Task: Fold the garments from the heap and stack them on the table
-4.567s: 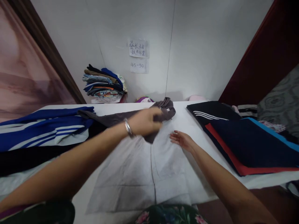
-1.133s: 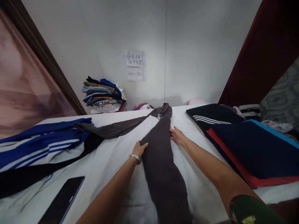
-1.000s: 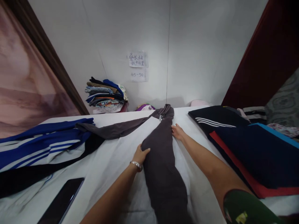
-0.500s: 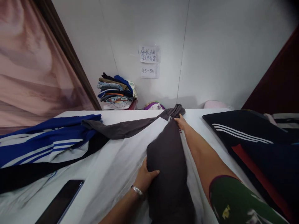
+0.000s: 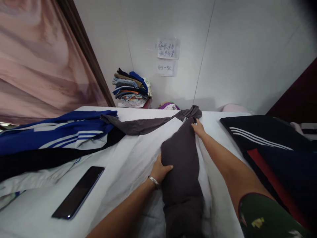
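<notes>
A grey-and-white long-sleeved top (image 5: 182,155) lies spread on the white table, its bunched grey collar or hood at the far edge. One grey sleeve reaches out to the left; the other is folded inward over the white body, towards me. My left hand (image 5: 160,168), with a silver bracelet at the wrist, grips the left edge of the folded sleeve, thumb on top and fingers tucked underneath. Up by the collar, my right hand (image 5: 198,127) pinches the grey cloth at the shoulder. Part of the right fingers is hidden by fabric.
A phone (image 5: 78,193) lies at the left. Blue, white and black clothes (image 5: 56,135) are heaped beyond it. Dark folded clothes (image 5: 262,132) with white stripes lie at the right. Behind the table are a clothes stack (image 5: 131,87) and a wall with paper notes (image 5: 167,57).
The camera view has shifted, so more of the phone shows. Both hands keep their places on the grey sleeve and shoulder; the top lies nearly the same.
</notes>
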A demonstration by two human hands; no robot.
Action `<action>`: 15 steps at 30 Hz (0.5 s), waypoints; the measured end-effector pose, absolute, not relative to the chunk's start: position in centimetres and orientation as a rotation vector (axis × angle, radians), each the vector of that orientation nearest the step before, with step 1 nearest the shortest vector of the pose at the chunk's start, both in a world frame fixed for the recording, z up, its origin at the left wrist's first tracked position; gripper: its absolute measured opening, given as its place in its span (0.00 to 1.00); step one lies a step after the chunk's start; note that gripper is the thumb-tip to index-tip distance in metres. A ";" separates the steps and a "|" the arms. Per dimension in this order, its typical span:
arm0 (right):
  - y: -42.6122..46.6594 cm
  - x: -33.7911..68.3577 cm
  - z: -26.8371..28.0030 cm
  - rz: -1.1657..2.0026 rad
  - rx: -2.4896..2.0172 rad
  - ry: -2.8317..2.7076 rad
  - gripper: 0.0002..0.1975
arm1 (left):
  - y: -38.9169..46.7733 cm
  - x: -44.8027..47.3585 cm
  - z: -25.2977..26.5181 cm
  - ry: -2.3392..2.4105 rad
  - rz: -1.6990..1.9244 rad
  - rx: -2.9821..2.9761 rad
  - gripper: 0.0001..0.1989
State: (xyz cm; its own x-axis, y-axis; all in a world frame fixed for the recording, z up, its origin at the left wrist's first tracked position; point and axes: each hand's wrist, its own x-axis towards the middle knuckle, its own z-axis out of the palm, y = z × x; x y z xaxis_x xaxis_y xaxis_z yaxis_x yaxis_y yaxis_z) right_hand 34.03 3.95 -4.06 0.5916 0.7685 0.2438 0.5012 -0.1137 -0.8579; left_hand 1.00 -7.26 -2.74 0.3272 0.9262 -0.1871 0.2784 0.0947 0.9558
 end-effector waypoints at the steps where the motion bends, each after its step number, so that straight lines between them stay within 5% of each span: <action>1: 3.4 33.4 -3.9 0.289 -1.786 -1.079 0.32 | -7.3 1.1 -2.7 1.178 0.710 1.424 0.41; 8: 1.6 27.3 -4.0 0.346 -2.254 -1.806 0.33 | -7.1 1.4 -3.1 1.197 0.749 1.450 0.41; 15: 0.5 25.6 -3.2 0.454 -2.292 -1.812 0.33 | -7.2 1.4 -3.2 1.219 0.732 1.437 0.42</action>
State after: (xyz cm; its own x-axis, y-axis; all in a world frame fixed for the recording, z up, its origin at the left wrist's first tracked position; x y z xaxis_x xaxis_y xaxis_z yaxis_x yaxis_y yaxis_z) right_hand 25.59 0.53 -3.16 0.2088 0.9701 -0.1236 0.9137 -0.2386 -0.3290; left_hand 1.43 -7.21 -3.16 0.2895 0.9414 -0.1734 0.2892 0.0866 0.9533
